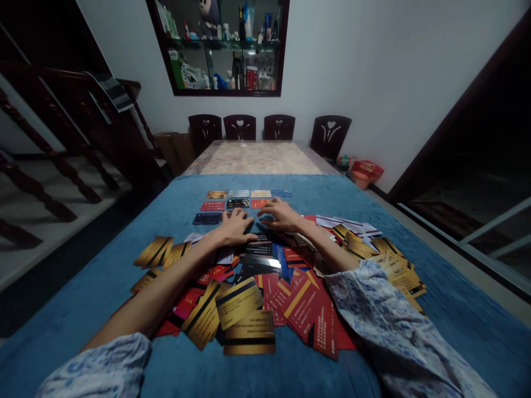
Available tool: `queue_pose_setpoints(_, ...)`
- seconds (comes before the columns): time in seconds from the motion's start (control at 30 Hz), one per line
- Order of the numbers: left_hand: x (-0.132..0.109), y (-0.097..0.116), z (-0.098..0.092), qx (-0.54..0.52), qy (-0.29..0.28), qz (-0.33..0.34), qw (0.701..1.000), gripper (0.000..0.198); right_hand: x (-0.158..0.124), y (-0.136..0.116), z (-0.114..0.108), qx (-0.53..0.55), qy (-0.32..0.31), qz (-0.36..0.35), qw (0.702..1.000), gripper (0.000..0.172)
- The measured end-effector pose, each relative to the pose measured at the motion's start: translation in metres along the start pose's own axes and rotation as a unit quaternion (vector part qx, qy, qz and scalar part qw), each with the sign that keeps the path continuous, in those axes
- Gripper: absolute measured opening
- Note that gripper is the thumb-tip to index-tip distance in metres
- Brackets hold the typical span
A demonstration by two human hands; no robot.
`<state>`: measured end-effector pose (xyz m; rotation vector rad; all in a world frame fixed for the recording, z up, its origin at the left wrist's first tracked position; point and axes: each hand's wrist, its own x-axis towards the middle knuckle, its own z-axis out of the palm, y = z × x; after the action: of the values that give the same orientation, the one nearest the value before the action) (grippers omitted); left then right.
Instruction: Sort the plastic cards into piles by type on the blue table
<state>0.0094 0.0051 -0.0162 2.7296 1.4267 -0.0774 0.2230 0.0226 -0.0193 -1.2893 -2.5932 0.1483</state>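
My left hand lies palm down with fingers stretched out, just right of a dark blue card and below a black card. Whether a card lies beneath it I cannot tell. My right hand hovers over or rests on the cloth, its fingers apart and pointing left, by an orange-red card. A red card is left of the black one. Nearer me spreads a loose pile with gold cards, red cards and black cards.
A blue cloth covers the near table; the far marble-look top is bare stone. A back row includes a light blue card and a cream card. More gold cards lie right. Chairs stand behind.
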Motion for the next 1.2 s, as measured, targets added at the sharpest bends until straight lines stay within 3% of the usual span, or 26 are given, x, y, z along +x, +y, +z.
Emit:
queue_pose_setpoints(0.13,0.000,-0.001,0.002,0.007,0.000,-0.013,1.000,0.048,-0.003,0.000,-0.001,0.017,-0.021,-0.025,0.999,0.033)
queue_pose_setpoints(0.33,0.000,-0.002,0.007,0.009,0.044,-0.014,0.999,0.036,-0.007,-0.011,-0.005,0.011,-0.091,-0.055,0.994,0.035)
queue_pose_setpoints(0.47,-0.002,0.000,-0.001,-0.005,0.053,-0.009,0.999,0.029,-0.008,-0.014,-0.005,-0.001,-0.115,-0.052,0.992,0.044)
queue_pose_setpoints(0.73,-0.009,0.005,-0.019,-0.036,-0.048,0.032,0.998,0.030,-0.008,-0.015,-0.004,-0.006,-0.115,-0.066,0.991,0.051)
queue_pose_setpoints(0.93,-0.012,0.007,-0.022,-0.015,-0.056,0.040,0.997,0.042,-0.008,-0.015,-0.004,-0.024,-0.111,-0.072,0.991,0.043)
queue_pose_setpoints(1.2,-0.014,0.007,-0.031,-0.056,-0.059,0.042,0.996,0.033,-0.008,-0.007,-0.006,0.041,-0.095,-0.101,0.989,0.032)
